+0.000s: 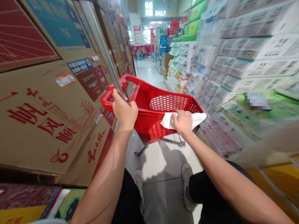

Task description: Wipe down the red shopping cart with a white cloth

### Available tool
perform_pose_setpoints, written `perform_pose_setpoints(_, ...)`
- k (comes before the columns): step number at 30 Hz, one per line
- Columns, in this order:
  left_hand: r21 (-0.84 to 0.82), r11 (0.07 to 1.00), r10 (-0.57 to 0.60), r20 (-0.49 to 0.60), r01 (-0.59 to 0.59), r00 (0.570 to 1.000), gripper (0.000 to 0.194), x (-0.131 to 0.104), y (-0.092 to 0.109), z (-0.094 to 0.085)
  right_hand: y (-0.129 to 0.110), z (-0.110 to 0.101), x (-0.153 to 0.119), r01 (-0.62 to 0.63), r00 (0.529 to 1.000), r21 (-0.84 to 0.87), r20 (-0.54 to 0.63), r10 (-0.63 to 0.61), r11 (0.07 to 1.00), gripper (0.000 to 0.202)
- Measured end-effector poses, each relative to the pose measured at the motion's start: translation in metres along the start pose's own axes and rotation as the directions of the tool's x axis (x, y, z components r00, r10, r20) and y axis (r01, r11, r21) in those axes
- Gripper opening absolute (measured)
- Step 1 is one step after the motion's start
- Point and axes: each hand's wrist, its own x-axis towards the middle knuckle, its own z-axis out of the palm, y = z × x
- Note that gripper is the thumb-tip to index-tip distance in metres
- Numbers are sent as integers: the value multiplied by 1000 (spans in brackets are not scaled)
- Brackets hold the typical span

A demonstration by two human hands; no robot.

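Note:
A red plastic shopping cart (163, 102) with mesh sides stands in front of me, turned at an angle. My left hand (125, 110) is wrapped round the lower end of a long metal pole (102, 43), right by the cart's red handle. The pole leans up to the left. On the near rim of the cart, my right hand (183, 122) presses a white cloth (198, 119) with its fingers curled over it. The cloth drapes along the rim.
Stacked cartons (44, 115) rise close on the left. Packs of wrapped paper goods (249, 68) line the right side. The tiled aisle floor (149, 70) runs ahead to further shelves and a blue stool (139, 55). My shoes are below the cart.

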Motion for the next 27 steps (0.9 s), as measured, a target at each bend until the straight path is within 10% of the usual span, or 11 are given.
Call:
perform_pose_setpoints(4,18,1000,-15,-59,16,998,75,-5,13,4,-39,8,-8,14,993,161,-120,5,987,52)
perform_pose_setpoints(10,19,1000,-18,-44,19,999,77,-7,13,8,-108,5,-20,336,941,350,-87,-327,875,70)
perform_pose_setpoints(22,14,999,45,66,-46,997,69,1,-1,-3,-3,7,-11,132,991,67,1,-132,989,74)
perform_pose_setpoints(27,2,998,69,65,-69,996,84,-9,13,-2,-28,2,-10,192,981,156,3,-195,969,76)
